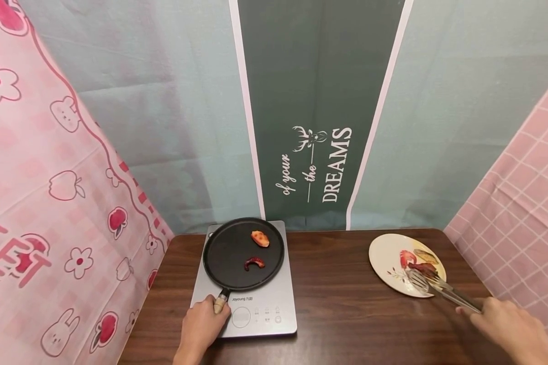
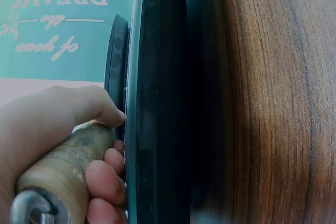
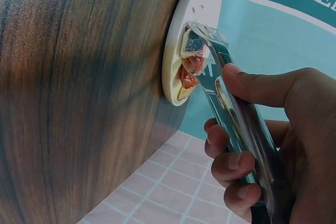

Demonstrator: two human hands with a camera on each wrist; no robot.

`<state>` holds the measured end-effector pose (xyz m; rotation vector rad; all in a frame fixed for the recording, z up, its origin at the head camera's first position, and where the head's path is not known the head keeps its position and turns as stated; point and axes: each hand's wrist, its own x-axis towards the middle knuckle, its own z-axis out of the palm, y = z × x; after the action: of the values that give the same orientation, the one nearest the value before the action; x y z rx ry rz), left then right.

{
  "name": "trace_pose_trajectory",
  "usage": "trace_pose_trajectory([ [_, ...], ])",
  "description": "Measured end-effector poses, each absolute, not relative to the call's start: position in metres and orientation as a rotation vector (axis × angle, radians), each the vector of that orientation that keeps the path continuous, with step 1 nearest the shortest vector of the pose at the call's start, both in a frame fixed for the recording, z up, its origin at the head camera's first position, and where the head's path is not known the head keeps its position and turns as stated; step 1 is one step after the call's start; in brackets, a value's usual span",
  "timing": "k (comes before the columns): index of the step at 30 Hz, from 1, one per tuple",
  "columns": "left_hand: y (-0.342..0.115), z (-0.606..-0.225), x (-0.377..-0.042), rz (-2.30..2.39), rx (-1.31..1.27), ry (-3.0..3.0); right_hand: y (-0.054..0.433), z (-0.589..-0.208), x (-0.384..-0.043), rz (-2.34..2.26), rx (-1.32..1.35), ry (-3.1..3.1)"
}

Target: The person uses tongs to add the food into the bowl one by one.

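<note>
My left hand (image 1: 203,322) is wrapped around the wooden handle (image 1: 220,304) of a round black frying pan (image 1: 226,248). Inside the pan lie an orange-brown oval piece of food (image 1: 260,239) and a dark red curved piece like an octopus tentacle (image 1: 254,262). Metal tongs (image 3: 244,129) are in my right hand (image 1: 507,324), thumb on one arm and fingers curled round the other. Their ends reach over a cream oval plate (image 1: 385,248), around a dark reddish-brown piece of food (image 1: 424,268). Beside it are a pink-red piece (image 1: 407,257) and a yellowish piece (image 1: 425,255).
Under the pan is a silver induction cooker (image 1: 278,299) with touch controls at its front. Brown wooden tabletop (image 1: 329,289) lies between cooker and plate. Printed curtains hang behind and at the left; a pink checked cloth (image 1: 529,218) hangs at the right.
</note>
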<state>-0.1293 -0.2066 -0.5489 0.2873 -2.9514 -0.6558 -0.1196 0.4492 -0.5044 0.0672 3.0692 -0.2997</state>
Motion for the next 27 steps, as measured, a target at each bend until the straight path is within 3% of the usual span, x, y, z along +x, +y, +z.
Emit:
trace_pose_trajectory([
  [27, -0.2073, -0.5497, -0.1296, -0.651, 0.267, -2.939, 0.4488, -0.4997, -0.1199, -0.287, 0.112, 3.092],
])
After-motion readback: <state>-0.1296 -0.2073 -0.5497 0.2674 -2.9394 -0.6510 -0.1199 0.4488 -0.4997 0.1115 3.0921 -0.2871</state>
